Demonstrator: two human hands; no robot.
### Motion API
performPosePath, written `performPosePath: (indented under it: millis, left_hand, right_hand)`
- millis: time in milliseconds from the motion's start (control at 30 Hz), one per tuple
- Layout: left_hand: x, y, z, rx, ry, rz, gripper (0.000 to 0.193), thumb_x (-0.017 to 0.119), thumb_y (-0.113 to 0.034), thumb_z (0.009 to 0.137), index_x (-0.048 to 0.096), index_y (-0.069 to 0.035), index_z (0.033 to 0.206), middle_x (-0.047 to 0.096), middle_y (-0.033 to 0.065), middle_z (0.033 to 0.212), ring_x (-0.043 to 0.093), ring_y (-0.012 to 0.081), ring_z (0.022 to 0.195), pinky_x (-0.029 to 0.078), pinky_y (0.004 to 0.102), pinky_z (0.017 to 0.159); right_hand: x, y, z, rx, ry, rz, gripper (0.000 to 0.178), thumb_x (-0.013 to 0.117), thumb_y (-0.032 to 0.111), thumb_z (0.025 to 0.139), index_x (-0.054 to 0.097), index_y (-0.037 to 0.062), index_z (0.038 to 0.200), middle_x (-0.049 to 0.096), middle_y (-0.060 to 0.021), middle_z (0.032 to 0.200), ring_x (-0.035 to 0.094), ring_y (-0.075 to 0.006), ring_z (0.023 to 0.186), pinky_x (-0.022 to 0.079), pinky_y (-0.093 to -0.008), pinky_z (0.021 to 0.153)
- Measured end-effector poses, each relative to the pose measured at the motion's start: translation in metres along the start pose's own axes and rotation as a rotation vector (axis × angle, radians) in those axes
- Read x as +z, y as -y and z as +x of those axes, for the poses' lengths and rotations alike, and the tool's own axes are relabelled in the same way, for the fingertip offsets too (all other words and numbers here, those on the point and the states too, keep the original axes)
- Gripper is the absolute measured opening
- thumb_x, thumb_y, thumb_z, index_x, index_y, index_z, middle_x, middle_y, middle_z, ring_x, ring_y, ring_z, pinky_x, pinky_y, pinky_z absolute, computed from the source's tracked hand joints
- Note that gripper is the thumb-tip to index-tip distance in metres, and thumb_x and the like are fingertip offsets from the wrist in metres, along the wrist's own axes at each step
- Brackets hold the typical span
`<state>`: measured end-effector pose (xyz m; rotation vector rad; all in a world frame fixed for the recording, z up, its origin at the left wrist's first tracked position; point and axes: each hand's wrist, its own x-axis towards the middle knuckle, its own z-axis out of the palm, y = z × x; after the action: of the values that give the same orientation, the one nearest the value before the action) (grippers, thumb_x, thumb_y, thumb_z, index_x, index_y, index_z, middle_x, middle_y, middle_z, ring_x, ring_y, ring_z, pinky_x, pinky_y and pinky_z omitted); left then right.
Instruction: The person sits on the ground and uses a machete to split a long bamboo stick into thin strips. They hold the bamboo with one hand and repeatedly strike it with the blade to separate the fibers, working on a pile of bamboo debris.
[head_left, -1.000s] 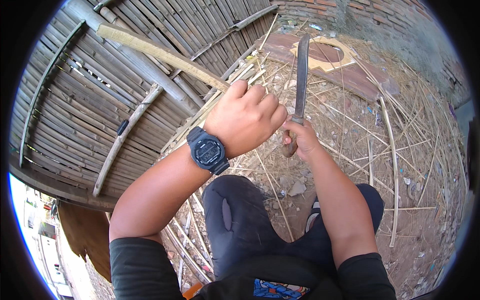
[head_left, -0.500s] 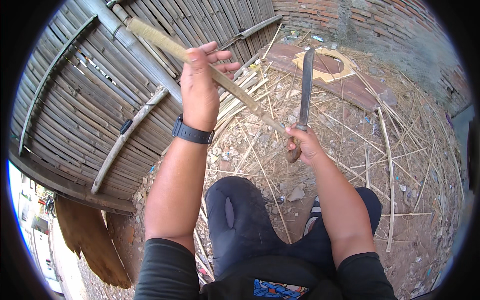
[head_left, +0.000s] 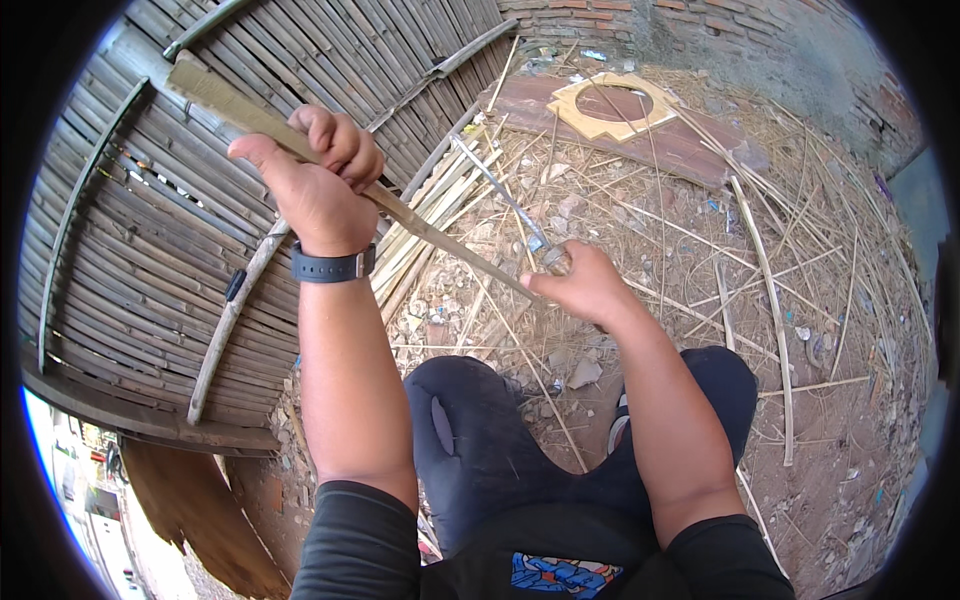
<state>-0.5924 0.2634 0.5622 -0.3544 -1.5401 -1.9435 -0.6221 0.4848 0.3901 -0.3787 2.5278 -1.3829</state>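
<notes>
My left hand (head_left: 322, 200) is closed around a long bamboo strip (head_left: 440, 236), its thumb pointing out to the left. The strip slants from the wall side at upper left down to my right hand (head_left: 588, 287). In that right hand is a machete, its blade (head_left: 508, 195) seen nearly edge-on and leaning up to the left. The machete's handle is mostly hidden by my fingers. My right thumb lies against the lower end of the strip, so both meet at that hand.
A slatted bamboo wall (head_left: 170, 270) stands close on the left. Split strips (head_left: 410, 262) lie in a pile along its foot. Farther off, a pale board with a round hole (head_left: 563, 102) rests on a brown panel (head_left: 700, 165). A brick wall (head_left: 720, 30) rises behind. Debris and thin sticks cover the ground.
My left hand has moved left and down, its spread fingers now curled around the strip. The machete has swung from upright to leaning left, and my right hand has shifted slightly left.
</notes>
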Motion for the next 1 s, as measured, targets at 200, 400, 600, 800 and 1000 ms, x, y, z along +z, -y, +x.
performPosePath:
  millis: [200, 400, 600, 800, 1000]
  left_hand:
    - [-0.020, -0.001, 0.016, 0.022, -0.107, 0.056, 0.080, 0.019, -0.091, 0.091, 0.037, -0.014, 0.075, 0.027, -0.0027, 0.058, 0.018, 0.0124, 0.051, 0.016, 0.0294, 0.049]
    - [-0.068, -0.003, 0.029, 0.040, -0.183, 0.069, 0.079, 0.018, -0.091, 0.090, 0.038, -0.017, 0.070, 0.025, -0.0036, 0.057, 0.015, 0.0116, 0.050, 0.014, 0.0276, 0.047]
    - [-0.144, -0.009, 0.050, -0.083, 0.360, -0.213, 0.083, 0.021, -0.097, 0.083, 0.042, -0.018, 0.065, 0.030, -0.0072, 0.054, 0.021, 0.0081, 0.045, 0.019, 0.0255, 0.045]
    - [-0.201, -0.014, 0.070, -0.102, 0.495, -0.275, 0.085, 0.021, -0.101, 0.078, 0.040, -0.020, 0.061, 0.034, -0.0083, 0.052, 0.025, 0.0073, 0.043, 0.023, 0.0247, 0.044]
    - [-0.229, -0.018, 0.071, -0.016, 0.242, -0.215, 0.082, 0.030, -0.096, 0.083, 0.042, -0.018, 0.063, 0.034, -0.0070, 0.053, 0.026, 0.0081, 0.043, 0.023, 0.0241, 0.044]
  right_hand:
    - [0.066, 0.024, -0.014, -0.170, 0.102, 0.190, 0.045, 0.077, 0.036, 0.086, 0.067, -0.0038, 0.105, 0.072, -0.0220, 0.095, 0.072, -0.0358, 0.091, 0.056, -0.0438, 0.085]
    - [0.149, -0.085, 0.030, 0.011, 0.171, 0.083, 0.032, 0.069, 0.022, 0.087, 0.067, -0.0030, 0.107, 0.071, -0.0253, 0.097, 0.071, -0.0392, 0.094, 0.055, -0.0464, 0.084]
    - [0.146, 0.019, 0.031, -0.242, 0.169, 0.267, 0.032, 0.073, 0.018, 0.083, 0.065, -0.0027, 0.106, 0.071, -0.0252, 0.088, 0.072, -0.0395, 0.083, 0.055, -0.0492, 0.075]
    - [0.227, -0.148, 0.054, 0.214, 0.152, 0.205, 0.034, 0.070, 0.017, 0.083, 0.066, -0.0036, 0.109, 0.072, -0.0249, 0.095, 0.073, -0.0362, 0.089, 0.057, -0.0440, 0.080]
    - [0.227, -0.098, 0.058, 0.256, 0.164, 0.272, 0.034, 0.071, 0.018, 0.083, 0.066, -0.0029, 0.110, 0.072, -0.0256, 0.098, 0.073, -0.0369, 0.092, 0.056, -0.0437, 0.082]
